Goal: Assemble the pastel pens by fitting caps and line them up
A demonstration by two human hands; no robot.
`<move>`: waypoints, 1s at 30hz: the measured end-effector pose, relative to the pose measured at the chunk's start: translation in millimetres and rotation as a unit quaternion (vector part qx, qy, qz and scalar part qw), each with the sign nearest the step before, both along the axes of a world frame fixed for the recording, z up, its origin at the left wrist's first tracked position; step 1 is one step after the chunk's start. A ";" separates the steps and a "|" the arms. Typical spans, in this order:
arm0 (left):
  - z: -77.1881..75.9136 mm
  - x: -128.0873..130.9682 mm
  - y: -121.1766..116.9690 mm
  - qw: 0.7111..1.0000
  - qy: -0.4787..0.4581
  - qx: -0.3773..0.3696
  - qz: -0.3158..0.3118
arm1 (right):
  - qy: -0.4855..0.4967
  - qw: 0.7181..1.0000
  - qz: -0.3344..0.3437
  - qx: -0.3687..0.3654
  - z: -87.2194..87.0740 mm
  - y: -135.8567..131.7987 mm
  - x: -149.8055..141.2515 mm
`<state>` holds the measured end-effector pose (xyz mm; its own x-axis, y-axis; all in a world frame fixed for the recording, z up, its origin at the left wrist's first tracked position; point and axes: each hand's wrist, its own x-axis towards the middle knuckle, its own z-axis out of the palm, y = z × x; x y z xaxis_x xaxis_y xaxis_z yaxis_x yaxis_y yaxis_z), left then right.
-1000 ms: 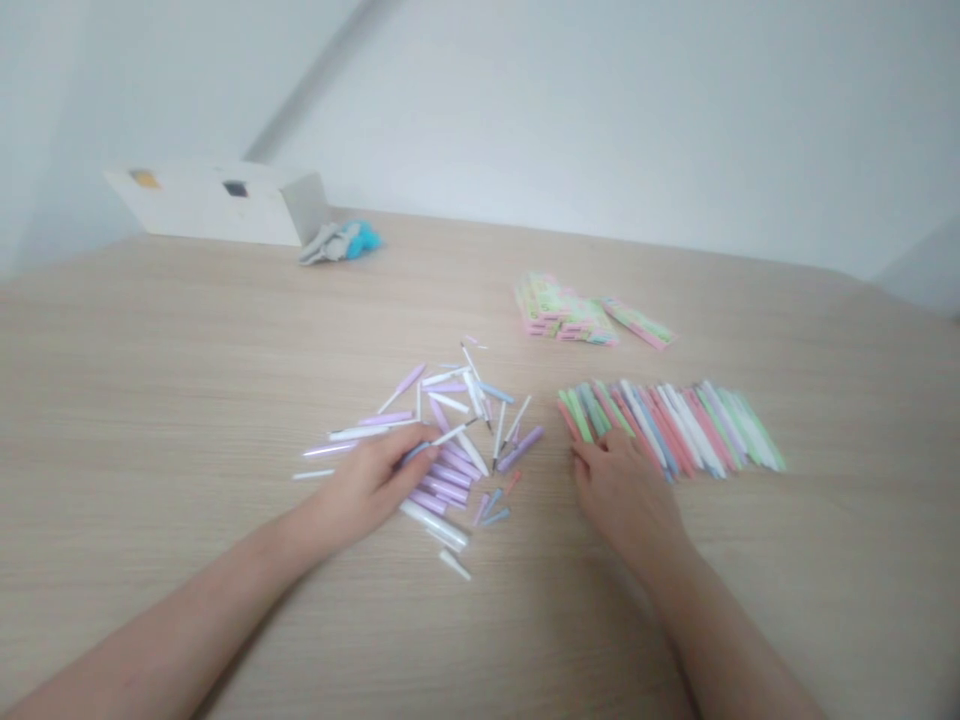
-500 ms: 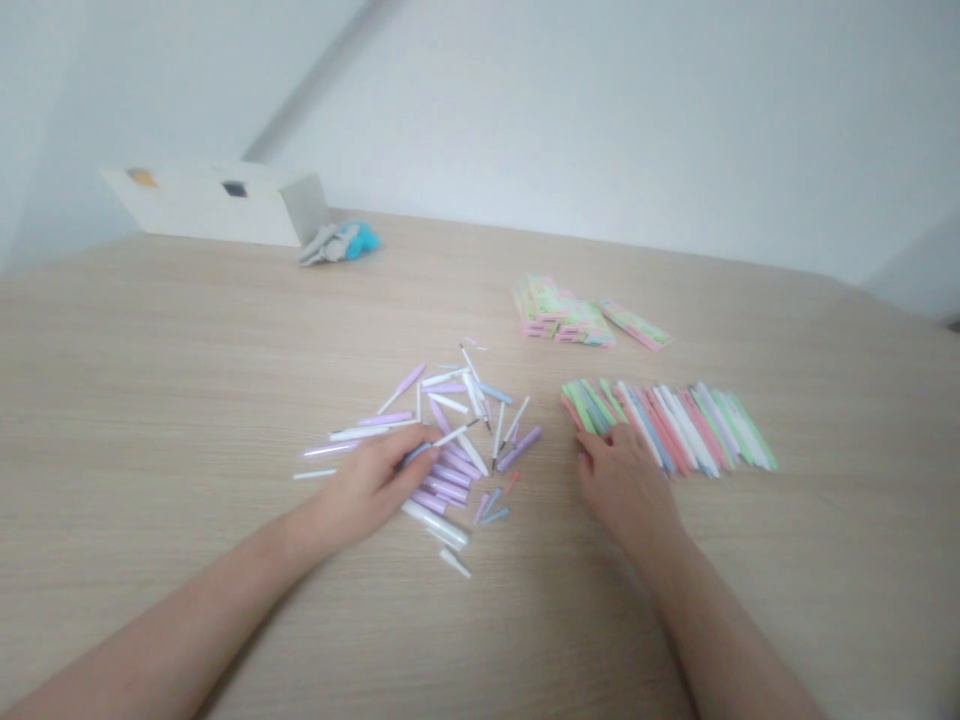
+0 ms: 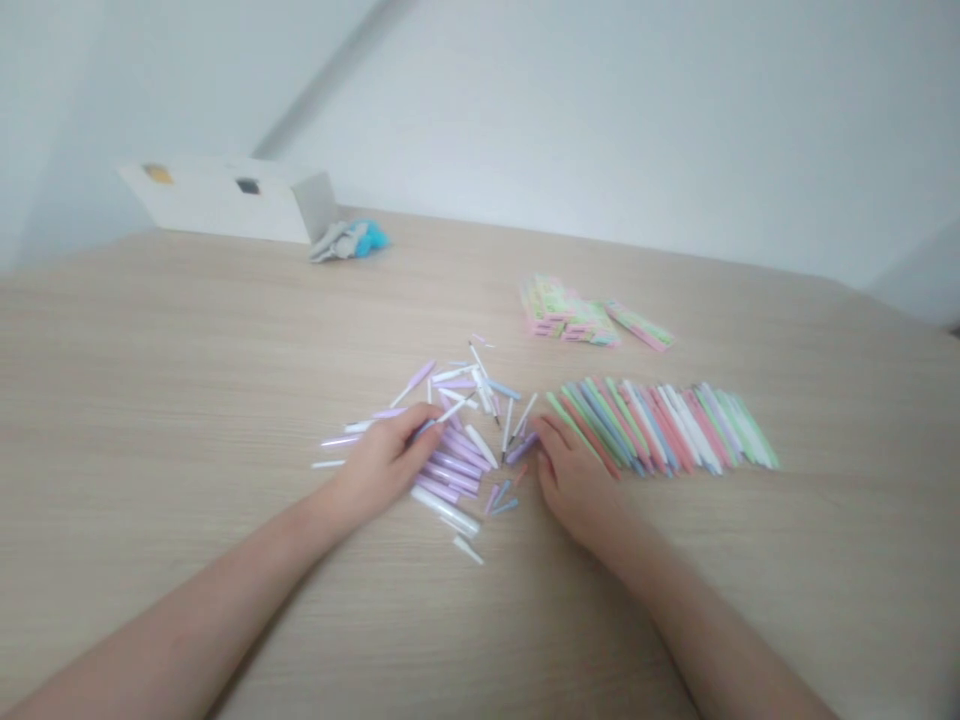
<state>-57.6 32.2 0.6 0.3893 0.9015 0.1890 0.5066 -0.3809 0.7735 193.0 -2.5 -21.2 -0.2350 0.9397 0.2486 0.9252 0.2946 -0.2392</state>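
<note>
My left hand (image 3: 390, 455) is closed over the left side of a loose pile of pen parts, pinching a thin white stick with a dark tip (image 3: 456, 408); a bit of blue shows at its fingers. Lilac tubes (image 3: 454, 470) lie beside and under these fingers. My right hand (image 3: 574, 480) lies low over the table between the pile and a row of pens, fingers stretched out and holding nothing visible. A purple tube (image 3: 523, 447) sits at its fingertips; whether they touch is unclear. The slanted row of colored pens (image 3: 664, 430) lies right of that hand.
Behind the row are stacked pink-and-green packets (image 3: 566, 312) and a single packet (image 3: 639, 326). At the back left stands a white box (image 3: 232, 205), with a grey and blue crumpled item (image 3: 351, 241) next to it. Small loose pieces (image 3: 504, 498) lie before the pile.
My right hand has moved left, off the end of the pen row toward the pile. A green pen now shows at the row's left end. My left hand keeps its hold; the view shifted slightly.
</note>
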 end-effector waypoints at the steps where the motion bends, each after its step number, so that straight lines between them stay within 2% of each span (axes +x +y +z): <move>1: -0.3 -0.2 0.5 1.000 0.000 -0.002 0.005 | 0.005 1.000 0.021 -0.011 -1.0 -0.7 -5.3; 8: 1.1 -2.2 4.0 0.999 0.002 -0.024 0.048 | -0.027 0.993 0.116 -0.027 7.2 11.9 -28.6; 15: -0.5 -4.4 8.7 0.997 0.030 -0.028 0.066 | 0.039 0.988 0.146 -0.023 9.2 41.7 -23.7; 23: -2.7 -4.2 9.2 0.997 0.034 -0.020 0.060 | 0.055 0.983 0.178 -0.009 4.0 40.5 -19.8; 26: -1.9 -4.1 8.7 0.998 0.037 -0.015 0.058 | 0.073 0.983 0.168 -0.024 5.9 39.2 -18.7; 30: -0.9 -4.0 8.2 0.997 0.043 -0.013 0.057 | 0.134 0.984 0.094 -0.069 10.1 41.2 -12.9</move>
<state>-61.6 40.5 -0.3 0.2983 0.9448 0.1356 0.6095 -0.2979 0.7347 180.1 38.6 -11.1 -0.3512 0.9151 0.1983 0.7554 0.4021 -0.5174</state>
